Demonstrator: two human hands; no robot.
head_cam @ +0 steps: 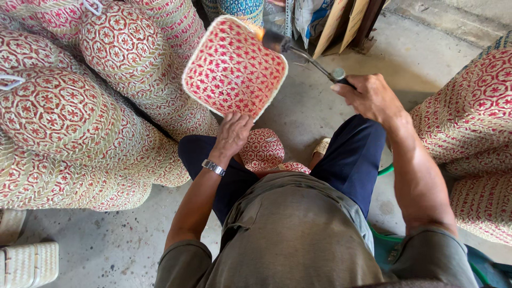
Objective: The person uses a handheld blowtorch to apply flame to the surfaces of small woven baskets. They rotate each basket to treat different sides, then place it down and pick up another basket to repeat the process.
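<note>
Concrete floor (309,114), woven stacks (80,117) both sides. I see left hand (232,133) gripping basket lid (233,66) by its lower edge, right hand (370,96) clamped around torch (304,53), flame on rim. Lingering likely scorches the weave.

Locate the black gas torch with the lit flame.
In the head view, the black gas torch is upper centre-right, gripped by the right hand, its flame touching the top right rim of the red-and-cream woven square basket that the left hand holds.
</note>
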